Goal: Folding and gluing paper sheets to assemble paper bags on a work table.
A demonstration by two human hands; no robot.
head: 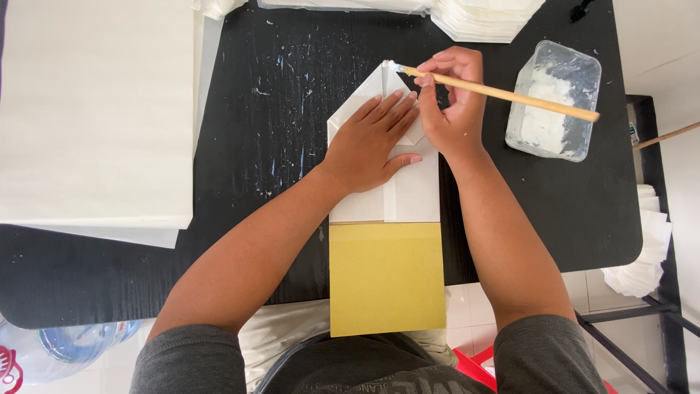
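Note:
A folded white paper piece with a pointed top lies on the black table, over a yellow-brown board. My left hand presses flat on the paper, fingers spread. My right hand grips a wooden-handled brush, its white-tipped bristles touching the paper's pointed top flap.
A clear plastic tub of white paste stands right of my hands. Large white sheets cover the table's left side. Stacks of folded white paper sit at the far edge, more at the right. A water bottle lies on the floor.

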